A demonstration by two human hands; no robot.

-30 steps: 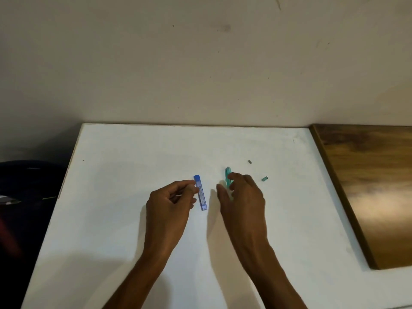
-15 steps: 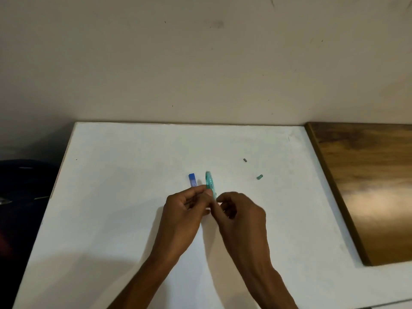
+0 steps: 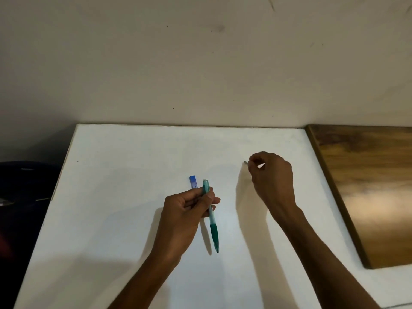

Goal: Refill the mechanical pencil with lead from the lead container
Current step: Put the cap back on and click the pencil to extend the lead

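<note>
Count: one teal translucent plastic mechanical pencil (image 3: 211, 216), one slim blue rectangular plastic lead container (image 3: 193, 181), one tiny grey piece (image 3: 245, 162), two hands. All over one flat white worktop (image 3: 111, 186).

Left hand (image 3: 188, 208): fingers curled shut around the upper barrel of the pencil, thumb side up. Pencil is held above the worktop, roughly along the view's vertical, slightly tilted. Pale open back end points away from the person; dark green rubber grip and tip point toward the person. Its shadow falls on the worktop just left of the lower barrel.

Lead container: lying flat on the worktop just beyond the left hand's knuckles, beside the pencil's back end. Only its far end is visible; the rest is hidden behind the hand. Can't tell whether it's open or what's inside.

Right hand (image 3: 273, 175): well apart from the left, out toward the right-rear of the worktop, fingers bunched with fingertips pinched at the tiny grey piece. Piece is too small to identify. Can't tell whether it's lifted or just touched against the surface.

Dark brown wooden board (image 3: 367, 186) butts against the worktop's right edge. Plain beige wall (image 3: 200, 63) behind.
</note>
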